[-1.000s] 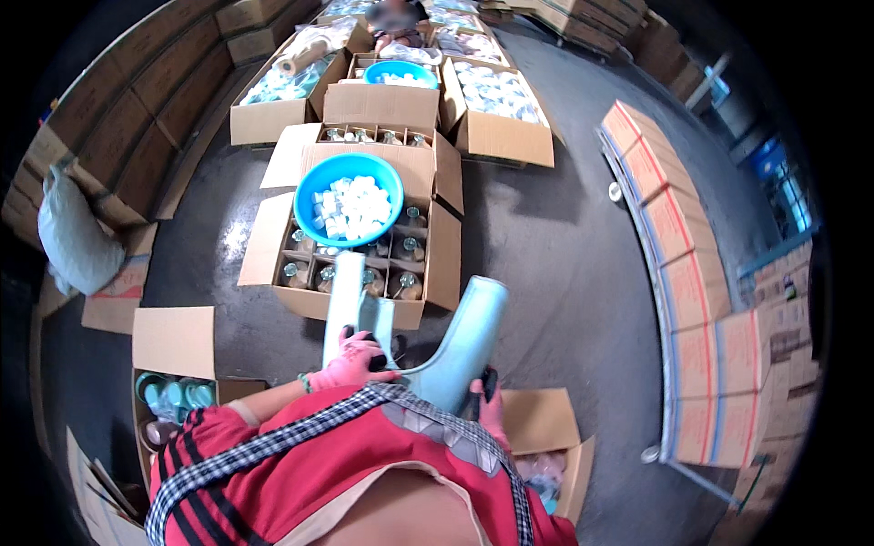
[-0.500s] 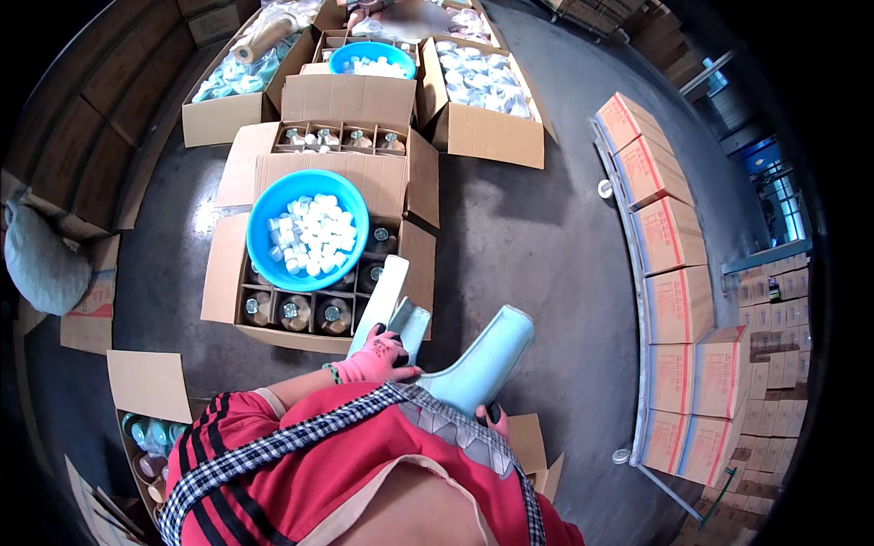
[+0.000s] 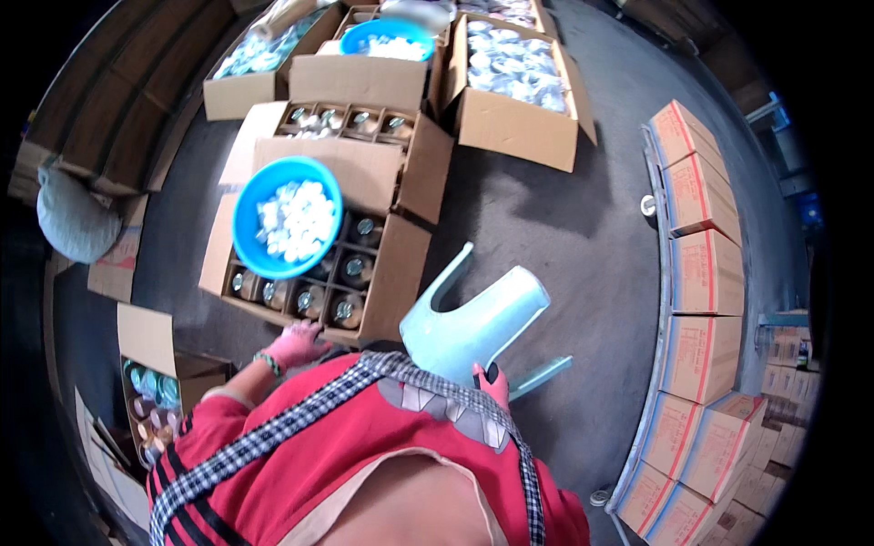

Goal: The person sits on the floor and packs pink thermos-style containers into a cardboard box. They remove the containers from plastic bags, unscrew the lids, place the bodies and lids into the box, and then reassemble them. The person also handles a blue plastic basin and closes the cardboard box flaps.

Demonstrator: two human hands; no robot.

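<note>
The right hand [image 3: 492,382] is mostly hidden behind the stool [image 3: 478,323]. The red shirt [image 3: 364,464] covers both forearms. The bowl [image 3: 287,218] hides several jars.

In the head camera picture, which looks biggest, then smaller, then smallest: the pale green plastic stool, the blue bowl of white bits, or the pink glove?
1. Pale green plastic stool looks biggest, though it is nearest the camera, so that may flatter it.
2. Blue bowl, close behind in size.
3. Pink glove on the left hand, clearly smallest.
</note>
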